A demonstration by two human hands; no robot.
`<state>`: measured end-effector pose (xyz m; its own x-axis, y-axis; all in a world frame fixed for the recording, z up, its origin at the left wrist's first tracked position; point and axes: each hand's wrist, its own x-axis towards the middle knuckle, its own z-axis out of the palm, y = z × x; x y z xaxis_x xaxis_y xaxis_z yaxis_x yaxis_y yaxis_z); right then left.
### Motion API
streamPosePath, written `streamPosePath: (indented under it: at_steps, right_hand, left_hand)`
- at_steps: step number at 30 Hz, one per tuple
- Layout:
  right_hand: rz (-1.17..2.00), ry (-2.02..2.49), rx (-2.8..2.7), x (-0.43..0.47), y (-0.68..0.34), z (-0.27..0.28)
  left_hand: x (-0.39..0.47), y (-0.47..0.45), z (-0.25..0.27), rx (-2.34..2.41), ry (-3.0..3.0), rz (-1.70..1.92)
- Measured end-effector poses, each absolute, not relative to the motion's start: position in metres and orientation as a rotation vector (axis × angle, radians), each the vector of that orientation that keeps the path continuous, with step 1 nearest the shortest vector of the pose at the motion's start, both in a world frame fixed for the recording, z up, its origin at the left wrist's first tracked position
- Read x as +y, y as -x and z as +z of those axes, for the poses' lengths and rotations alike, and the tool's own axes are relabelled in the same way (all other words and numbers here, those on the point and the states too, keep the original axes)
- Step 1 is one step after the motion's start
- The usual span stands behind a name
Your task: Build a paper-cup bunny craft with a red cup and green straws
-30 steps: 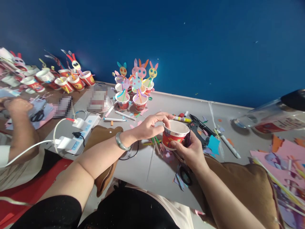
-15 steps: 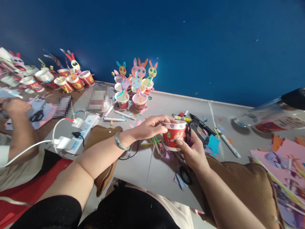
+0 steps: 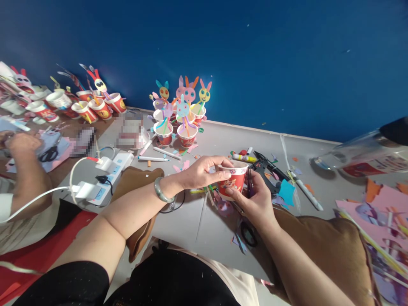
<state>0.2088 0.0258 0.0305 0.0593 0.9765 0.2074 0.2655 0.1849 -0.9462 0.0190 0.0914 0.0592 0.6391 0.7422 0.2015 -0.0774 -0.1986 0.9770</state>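
Over flat grey tabletop [image 3: 188, 221], pinches rim of red-and-white tapered paper cup [image 3: 234, 182] with left hand [image 3: 204, 172]. Grips lower side with right hand [image 3: 259, 202], likely for steadiness.

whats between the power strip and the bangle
In the head view, part of a brown cushion lies between the power strip and the bangle.

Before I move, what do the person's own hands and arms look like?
Both hands, left and right, are ungloved. A smooth, rounded grey-green bangle circles the left wrist. Higher up, a black sleeve with small pale specks covers the left arm. The right arm shows no sleeve in view.
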Motion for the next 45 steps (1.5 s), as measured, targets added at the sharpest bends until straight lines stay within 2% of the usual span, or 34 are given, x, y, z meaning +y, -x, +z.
streamPosePath:
  at_steps: [20, 28, 33, 38, 41, 45]
  right_hand:
    - [0.924, 1.316, -1.437, 0.03, -0.212, 0.023]
    - [0.502, 1.422, -1.614, 0.029, -0.226, 0.021]
    - [0.442, 1.462, -1.711, 0.025, -0.223, 0.027]
    - [0.475, 1.482, -1.559, 0.025, -0.218, 0.024]
    - [0.523, 1.445, -1.43, 0.026, -0.215, 0.025]
    - [0.531, 1.364, -1.352, 0.028, -0.213, 0.031]
  left_hand:
    - [0.094, -0.016, 0.062, 0.726, -1.621, 0.821]
    - [0.102, -0.018, 0.054, 0.881, -1.676, 0.737]
    - [0.103, -0.018, 0.051, 0.869, -1.71, 0.786]
    - [0.104, -0.019, 0.048, 0.799, -1.69, 0.871]
    - [0.105, -0.019, 0.047, 0.782, -1.855, 0.982]
    - [0.103, -0.019, 0.045, 0.761, -2.364, 1.166]
